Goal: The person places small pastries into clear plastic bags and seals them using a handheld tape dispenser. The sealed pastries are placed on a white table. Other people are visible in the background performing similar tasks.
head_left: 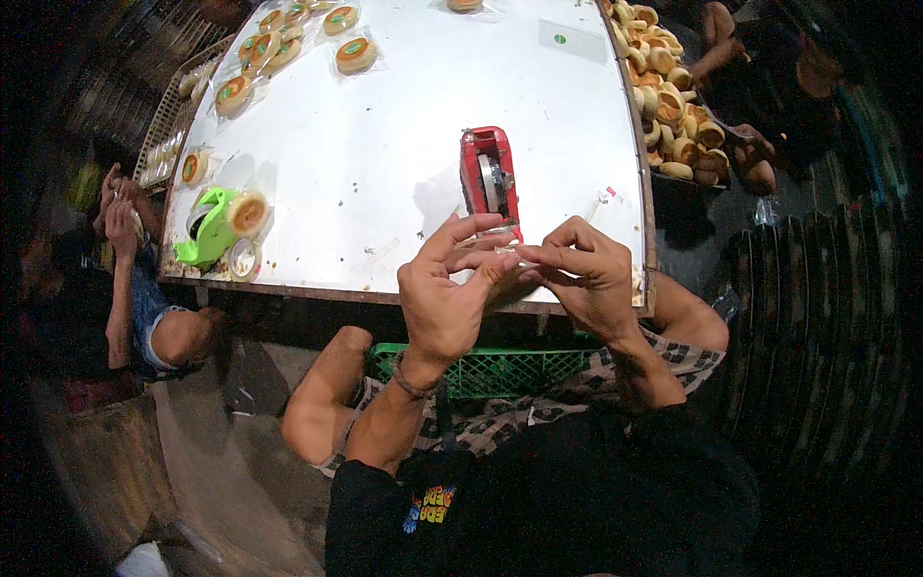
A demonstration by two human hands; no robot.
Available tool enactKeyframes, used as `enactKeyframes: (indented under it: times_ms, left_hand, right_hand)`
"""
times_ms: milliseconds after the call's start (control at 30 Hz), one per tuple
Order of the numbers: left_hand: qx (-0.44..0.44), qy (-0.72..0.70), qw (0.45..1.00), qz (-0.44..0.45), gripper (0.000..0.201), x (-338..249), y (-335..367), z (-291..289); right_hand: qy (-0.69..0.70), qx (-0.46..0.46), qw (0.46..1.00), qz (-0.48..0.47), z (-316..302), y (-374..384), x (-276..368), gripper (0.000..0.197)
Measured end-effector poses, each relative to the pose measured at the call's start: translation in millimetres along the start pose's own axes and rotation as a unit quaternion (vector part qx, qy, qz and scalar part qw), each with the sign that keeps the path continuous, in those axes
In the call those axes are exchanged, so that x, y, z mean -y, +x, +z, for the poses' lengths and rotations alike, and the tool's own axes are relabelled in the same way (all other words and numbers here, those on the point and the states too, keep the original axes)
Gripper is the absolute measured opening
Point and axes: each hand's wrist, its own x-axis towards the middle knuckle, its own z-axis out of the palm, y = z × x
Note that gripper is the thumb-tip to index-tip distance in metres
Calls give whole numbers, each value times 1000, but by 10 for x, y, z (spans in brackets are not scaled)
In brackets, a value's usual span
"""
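Both of my hands meet over the near edge of the white table, just in front of a red tape dispenser (504, 154) with a roll of tape in it. My left hand (444, 293) is closed in a loose pinch, its fingers reaching to the dispenser's near end. Thumb and forefinger of my right hand (588, 281) are pinched together close to the left fingertips. A small pale or clear bit shows between the fingertips, too small to name. Part of the dispenser's near end is hidden behind the fingers.
On the white table (404, 163), several round cakes in clear wrappers (356, 55) lie at the far left. A green tape dispenser (213, 223) stands at the left corner. Unwrapped cakes (678, 120) are piled at the right. Other people's hands (121, 226) work on both sides.
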Motion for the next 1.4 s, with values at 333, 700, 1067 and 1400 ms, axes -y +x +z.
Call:
enactKeyframes:
  times_ms: [333, 700, 1067, 1400]
  left_hand:
    - [-22, 201, 950, 237, 19, 506, -123, 95]
    - [-50, 54, 997, 39, 35, 615, -156, 80]
    - [39, -405, 876, -260, 40, 839, -387, -134]
    - [51, -463, 829, -310, 43, 1027, -479, -403]
  right_hand:
    - [-1, -33, 999, -25, 139, -159, -384, 27]
    - [282, 88, 923, 247, 122, -116, -357, 36]
    - [59, 12, 977, 205, 360, 245, -646, 38]
    - [63, -51, 965, 251, 652, 390, -642, 23]
